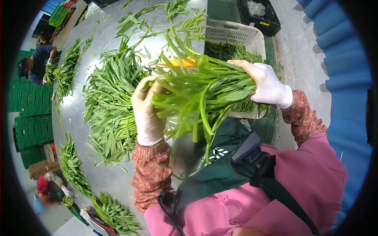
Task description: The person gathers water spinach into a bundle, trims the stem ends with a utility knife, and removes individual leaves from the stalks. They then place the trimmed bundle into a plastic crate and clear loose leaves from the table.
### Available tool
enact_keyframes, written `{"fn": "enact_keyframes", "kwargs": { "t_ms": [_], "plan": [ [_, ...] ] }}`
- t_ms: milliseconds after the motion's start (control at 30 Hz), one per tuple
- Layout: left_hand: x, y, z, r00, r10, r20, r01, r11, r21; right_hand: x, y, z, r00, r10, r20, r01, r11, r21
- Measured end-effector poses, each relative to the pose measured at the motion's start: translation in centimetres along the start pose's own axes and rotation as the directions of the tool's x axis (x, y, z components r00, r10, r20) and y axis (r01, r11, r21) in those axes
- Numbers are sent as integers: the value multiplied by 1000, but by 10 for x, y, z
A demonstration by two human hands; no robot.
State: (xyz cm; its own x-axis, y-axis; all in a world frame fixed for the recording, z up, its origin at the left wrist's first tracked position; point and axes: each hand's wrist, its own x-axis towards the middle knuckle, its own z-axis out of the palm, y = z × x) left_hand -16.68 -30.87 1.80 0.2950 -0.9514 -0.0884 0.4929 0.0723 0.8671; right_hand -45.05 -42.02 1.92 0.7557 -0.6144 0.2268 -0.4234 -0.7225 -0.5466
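A bunch of water spinach (220, 84) is held up across the front of my body, its stem ends fanned out to the left and blurred. My right hand (268, 83), in a white glove, is wrapped around the leafy end. My left hand (149, 106), also gloved, has curled fingers closed at the stem ends; part of its grip is hidden by the stems. Behind the bunch, an orange-handled tool (182, 63) is partly covered. Left of my left hand lies a large heap of water spinach (114, 86) on the metal table (90, 153).
A white crate (256, 33) with greens inside stands beyond my right hand. Farther back is a black crate (269, 19) with clear plastic. Two co-workers (37, 65) are across the table, near more greens. A blue curtain (346, 74) hangs at right.
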Motion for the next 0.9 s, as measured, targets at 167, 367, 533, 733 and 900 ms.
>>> {"fn": "enact_keyframes", "kwargs": {
  "t_ms": [167,367,533,733,900],
  "plan": [
    [8,31,-32,966,196,-169,-191,980,49,-6,12,-1,995,94,-21,-95,989,-111],
    [-49,56,35,975,205,86,-210,723,658,-3,4,4,968,232,-97,-251,927,-281],
    [-18,9,47,689,331,645,-441,-514,735,5,-13,16,983,137,-124,-172,927,-333],
    [-6,-1,45,742,113,660,-519,-526,674,6,-25,18,996,83,-32,-89,936,-341],
    [-8,1,34,681,312,662,-628,-216,748,7,-19,20,996,81,-32,-87,956,-279]
  ]
}}
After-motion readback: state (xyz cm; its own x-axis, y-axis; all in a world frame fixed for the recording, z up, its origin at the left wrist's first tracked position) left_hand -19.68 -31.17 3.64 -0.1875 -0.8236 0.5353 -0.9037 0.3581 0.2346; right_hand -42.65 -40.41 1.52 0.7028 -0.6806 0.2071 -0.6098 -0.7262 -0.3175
